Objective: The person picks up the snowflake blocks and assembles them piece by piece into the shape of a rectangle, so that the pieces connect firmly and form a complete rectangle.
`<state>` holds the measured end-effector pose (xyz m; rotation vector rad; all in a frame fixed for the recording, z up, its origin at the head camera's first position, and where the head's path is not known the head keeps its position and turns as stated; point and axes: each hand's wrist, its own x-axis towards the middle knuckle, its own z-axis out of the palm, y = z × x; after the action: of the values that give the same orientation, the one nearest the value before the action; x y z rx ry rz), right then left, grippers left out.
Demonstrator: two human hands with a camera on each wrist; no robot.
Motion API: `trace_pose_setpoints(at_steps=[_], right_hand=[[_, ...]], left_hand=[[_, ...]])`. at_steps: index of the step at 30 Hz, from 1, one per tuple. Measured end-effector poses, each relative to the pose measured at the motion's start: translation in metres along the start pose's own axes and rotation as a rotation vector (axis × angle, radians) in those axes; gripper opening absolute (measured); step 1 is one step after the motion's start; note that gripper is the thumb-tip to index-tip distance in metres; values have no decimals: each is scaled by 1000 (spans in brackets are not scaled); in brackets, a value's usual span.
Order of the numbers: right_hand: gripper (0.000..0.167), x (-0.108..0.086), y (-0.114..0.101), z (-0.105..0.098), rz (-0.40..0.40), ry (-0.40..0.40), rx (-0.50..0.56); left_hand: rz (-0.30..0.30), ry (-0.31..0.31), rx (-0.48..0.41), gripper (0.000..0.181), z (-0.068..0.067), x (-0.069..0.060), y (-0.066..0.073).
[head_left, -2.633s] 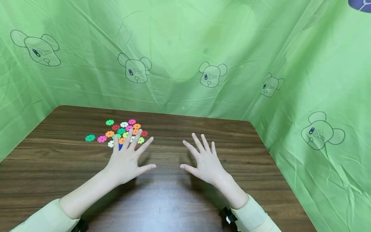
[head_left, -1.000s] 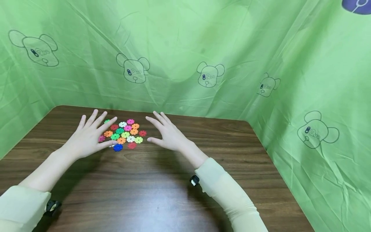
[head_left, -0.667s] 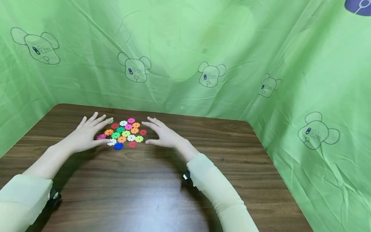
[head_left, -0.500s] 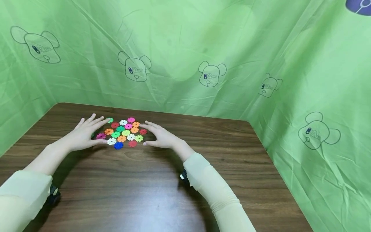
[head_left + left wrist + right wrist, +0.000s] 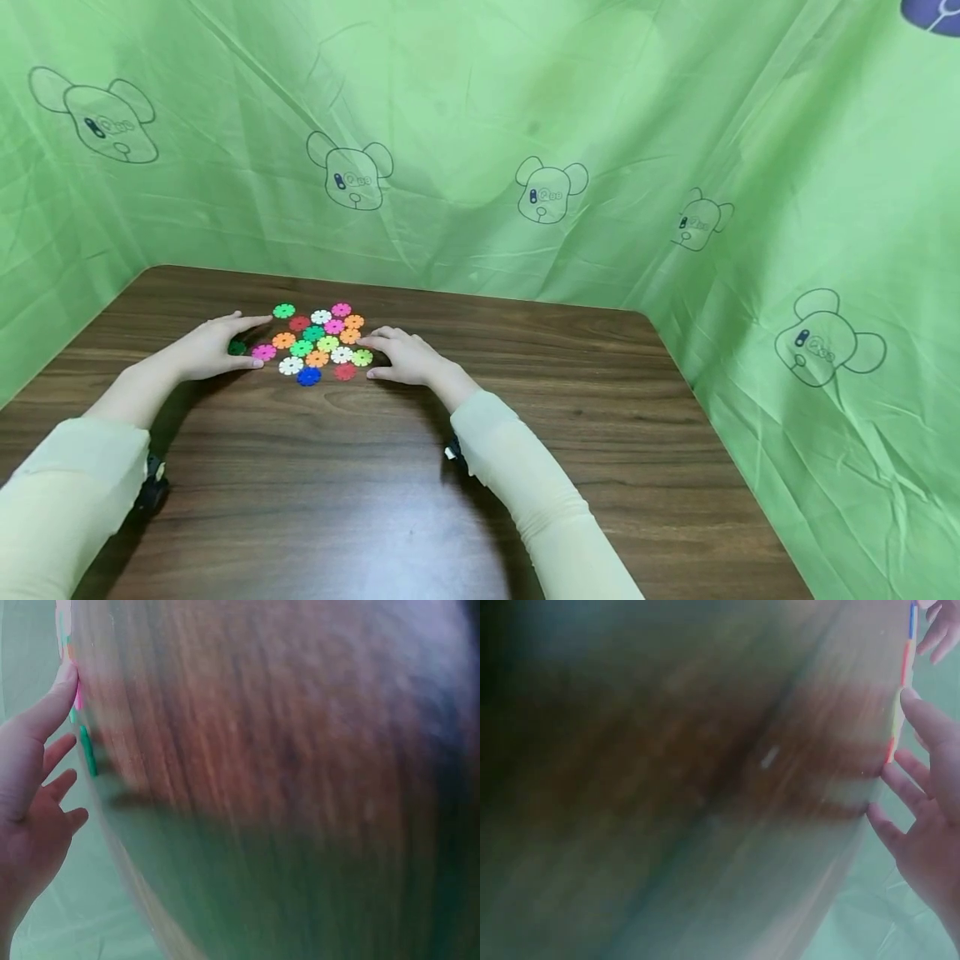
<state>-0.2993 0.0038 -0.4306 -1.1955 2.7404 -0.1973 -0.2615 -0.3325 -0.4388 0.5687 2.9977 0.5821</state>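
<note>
Several flat, notched flower-shaped discs [image 5: 302,348] in green, red, white, pink, orange, yellow and blue lie in a loose patch on the wooden table. At the patch's left side is my left hand [image 5: 213,348], thumb and fingers spread apart around a dark green disc [image 5: 237,347], its thumb by a pink disc [image 5: 263,352]. My right hand [image 5: 407,357] is at the right side, fingertips near an orange disc [image 5: 350,336] and a yellow-green disc [image 5: 362,357]. The red disc there is hidden beneath the right fingers. Neither hand grips a disc.
The brown wooden table [image 5: 585,417] stretches to the right and toward the person. Green cloth [image 5: 450,125] with printed bear heads hangs behind and along both sides. Small black devices [image 5: 153,485] sit at the wrists.
From over the table's middle, both hands have moved to the patch's two sides and lowered. In the last half second the right hand came further left and the fingers bent slightly. The discs hold their places.
</note>
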Motion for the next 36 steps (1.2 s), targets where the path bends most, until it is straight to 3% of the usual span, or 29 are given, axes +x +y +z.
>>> trace_pose_setpoints(at_steps=[8, 21, 28, 36], right_hand=[[48, 7, 0, 0, -22, -5, -40], [31, 13, 1, -1, -23, -11, 37], [30, 12, 5, -6, -73, 48, 61], [24, 3, 6, -13, -121, 30, 153]], left_hand=[[-22, 15, -43, 57, 4, -1, -5], [-62, 27, -133, 31, 4, 0, -8], [-82, 41, -142, 30, -1, 7, 1], [-57, 58, -102, 29, -3, 8, 7]])
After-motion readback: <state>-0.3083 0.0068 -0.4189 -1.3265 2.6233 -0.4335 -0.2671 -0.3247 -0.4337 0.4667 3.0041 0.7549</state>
